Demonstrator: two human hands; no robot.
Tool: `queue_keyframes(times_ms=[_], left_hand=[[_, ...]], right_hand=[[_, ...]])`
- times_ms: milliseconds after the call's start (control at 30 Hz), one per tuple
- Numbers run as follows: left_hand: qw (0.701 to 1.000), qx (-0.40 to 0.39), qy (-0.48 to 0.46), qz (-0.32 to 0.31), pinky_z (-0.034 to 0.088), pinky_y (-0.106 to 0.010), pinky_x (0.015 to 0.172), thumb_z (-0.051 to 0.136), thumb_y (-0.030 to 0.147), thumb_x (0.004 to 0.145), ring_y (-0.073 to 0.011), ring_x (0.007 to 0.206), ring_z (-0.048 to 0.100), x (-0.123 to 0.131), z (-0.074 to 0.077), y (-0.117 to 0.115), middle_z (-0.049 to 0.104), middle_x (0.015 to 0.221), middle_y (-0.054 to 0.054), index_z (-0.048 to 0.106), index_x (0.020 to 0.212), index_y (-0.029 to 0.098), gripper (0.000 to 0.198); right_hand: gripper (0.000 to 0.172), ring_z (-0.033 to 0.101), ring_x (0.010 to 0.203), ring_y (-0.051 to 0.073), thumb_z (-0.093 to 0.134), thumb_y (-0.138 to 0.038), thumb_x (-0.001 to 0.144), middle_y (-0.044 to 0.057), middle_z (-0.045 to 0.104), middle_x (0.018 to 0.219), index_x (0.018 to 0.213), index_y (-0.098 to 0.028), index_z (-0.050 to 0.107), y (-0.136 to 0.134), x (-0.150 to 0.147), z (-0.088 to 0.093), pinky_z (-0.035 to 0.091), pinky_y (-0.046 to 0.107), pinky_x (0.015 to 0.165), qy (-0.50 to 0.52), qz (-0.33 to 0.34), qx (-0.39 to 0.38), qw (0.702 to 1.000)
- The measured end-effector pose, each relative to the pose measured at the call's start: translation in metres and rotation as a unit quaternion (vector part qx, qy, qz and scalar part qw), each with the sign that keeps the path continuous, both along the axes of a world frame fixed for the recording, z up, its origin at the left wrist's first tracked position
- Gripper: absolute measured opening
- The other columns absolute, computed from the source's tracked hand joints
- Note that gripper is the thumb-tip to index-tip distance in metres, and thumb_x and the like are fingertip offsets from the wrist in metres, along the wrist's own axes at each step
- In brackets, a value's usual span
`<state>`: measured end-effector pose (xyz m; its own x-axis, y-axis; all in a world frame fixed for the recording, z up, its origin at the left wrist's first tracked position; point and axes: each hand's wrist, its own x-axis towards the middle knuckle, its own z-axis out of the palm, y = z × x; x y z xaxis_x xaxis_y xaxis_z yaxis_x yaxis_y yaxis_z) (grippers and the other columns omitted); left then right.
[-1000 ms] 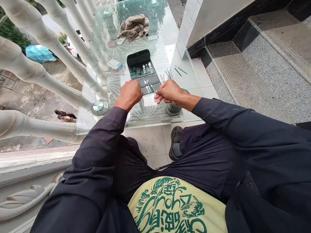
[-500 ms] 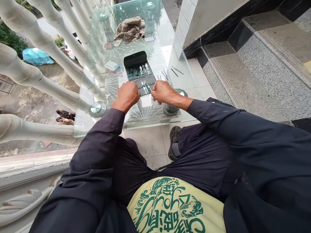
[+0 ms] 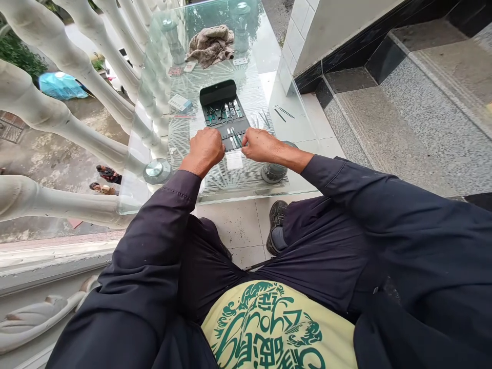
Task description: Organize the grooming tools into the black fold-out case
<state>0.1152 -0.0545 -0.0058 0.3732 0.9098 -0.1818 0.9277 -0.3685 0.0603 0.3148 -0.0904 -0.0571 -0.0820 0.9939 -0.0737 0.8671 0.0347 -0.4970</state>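
Yellow shirt [image 3: 277,328], front: bold, ornamental green lettering that mixes Latin letters with Chinese characters. Of the Latin letters, the sequence "you" can be made out near the middle; beneath it stands 1 character resembling 破. The remaining signs are too stylized, or too far cut off by the lower picture edge, to be read with confidence. Small white and blue box [image 3: 180,102], glass table [image 3: 215,193]: fine print on the upper face, too small to read.
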Motion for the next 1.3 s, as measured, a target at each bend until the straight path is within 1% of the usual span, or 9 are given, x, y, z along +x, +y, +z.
queue_keyframes(times_ms=[133, 233, 400, 533, 767, 867, 1033, 1133, 1300], left_hand=[[1.0, -0.001, -0.003, -0.006, 0.064, -0.057, 0.136, 0.074, 0.03, 0.123, -0.0457, 0.161, 0.075, -0.001, -0.002, 0.002, 0.085, 0.161, -0.023, 0.084, 0.164, 0.02, 0.043], [1.0, 0.002, -0.002, -0.002, 0.063, -0.057, 0.136, 0.074, 0.031, 0.123, -0.0452, 0.159, 0.075, -0.002, -0.005, 0.003, 0.084, 0.161, -0.023, 0.083, 0.165, 0.02, 0.044], [1.0, 0.001, -0.005, 0.005, 0.064, -0.058, 0.135, 0.075, 0.032, 0.124, -0.0454, 0.158, 0.076, -0.001, -0.006, 0.001, 0.084, 0.16, -0.022, 0.084, 0.163, 0.022, 0.042], [1.0, 0.001, -0.012, 0.003, 0.065, -0.06, 0.134, 0.075, 0.031, 0.123, -0.0466, 0.156, 0.076, -0.001, -0.006, 0.001, 0.084, 0.158, -0.024, 0.084, 0.162, 0.021, 0.041], [1.0, 0.0, -0.006, -0.008, 0.065, -0.058, 0.134, 0.074, 0.032, 0.122, -0.0447, 0.154, 0.075, -0.002, -0.004, 0.0, 0.084, 0.153, -0.022, 0.082, 0.166, 0.02, 0.047], [1.0, -0.004, -0.009, -0.008, 0.065, -0.057, 0.132, 0.073, 0.031, 0.123, -0.0444, 0.154, 0.075, -0.002, -0.002, -0.001, 0.084, 0.154, -0.022, 0.084, 0.163, 0.02, 0.043], [1.0, -0.009, -0.015, -0.004, 0.064, -0.058, 0.134, 0.073, 0.029, 0.123, -0.045, 0.154, 0.076, -0.001, 0.002, -0.003, 0.084, 0.156, -0.022, 0.084, 0.161, 0.019, 0.04], [1.0, -0.012, -0.016, 0.001, 0.064, -0.058, 0.133, 0.074, 0.029, 0.123, -0.0463, 0.155, 0.077, -0.001, 0.002, -0.003, 0.084, 0.157, -0.023, 0.084, 0.16, 0.019, 0.04], [1.0, -0.01, -0.014, -0.001, 0.065, -0.057, 0.131, 0.074, 0.028, 0.122, -0.0461, 0.155, 0.077, 0.0, 0.002, -0.003, 0.084, 0.158, -0.023, 0.085, 0.16, 0.02, 0.04]], right_hand=[[0.033, 0.081, 0.115, 0.044, 0.074, -0.011, 0.105, 0.021, 0.088, 0.124, 0.137, -0.018, 0.077, -0.005, -0.002, 0.001, 0.068, 0.054, 0.102, -0.026, -0.017, -0.023, 0.999], [0.034, 0.081, 0.12, 0.046, 0.068, -0.012, 0.111, 0.029, 0.086, 0.139, 0.144, -0.014, 0.075, -0.011, -0.007, 0.003, 0.066, 0.056, 0.105, -0.057, -0.015, -0.017, 0.998], [0.043, 0.081, 0.114, 0.043, 0.056, -0.009, 0.116, 0.03, 0.087, 0.139, 0.155, -0.011, 0.074, -0.021, -0.015, 0.01, 0.063, 0.053, 0.101, -0.088, -0.015, -0.014, 0.996], [0.05, 0.081, 0.115, 0.045, 0.053, -0.012, 0.118, 0.031, 0.088, 0.14, 0.164, -0.011, 0.073, -0.024, -0.018, 0.012, 0.061, 0.055, 0.102, -0.126, -0.032, -0.013, 0.991], [0.044, 0.081, 0.12, 0.046, 0.063, -0.022, 0.117, 0.029, 0.089, 0.135, 0.157, -0.014, 0.078, -0.027, -0.016, 0.002, 0.065, 0.054, 0.101, -0.129, -0.033, 0.02, 0.991], [0.043, 0.082, 0.12, 0.048, 0.059, -0.02, 0.119, 0.031, 0.088, 0.134, 0.156, -0.011, 0.079, -0.03, -0.017, 0.004, 0.065, 0.055, 0.101, -0.139, -0.035, 0.013, 0.99], [0.041, 0.084, 0.122, 0.05, 0.054, -0.02, 0.122, 0.031, 0.089, 0.132, 0.147, -0.012, 0.086, -0.032, -0.022, 0.008, 0.064, 0.056, 0.102, -0.152, -0.019, 0.001, 0.988], [0.043, 0.083, 0.122, 0.05, 0.051, -0.02, 0.123, 0.032, 0.089, 0.134, 0.143, -0.012, 0.088, -0.031, -0.022, 0.006, 0.063, 0.056, 0.102, -0.154, -0.021, -0.001, 0.988], [0.04, 0.081, 0.119, 0.046, 0.053, -0.021, 0.124, 0.028, 0.09, 0.133, 0.139, -0.015, 0.089, -0.027, -0.018, -0.004, 0.062, 0.054, 0.105, -0.12, -0.031, 0.009, 0.992]])
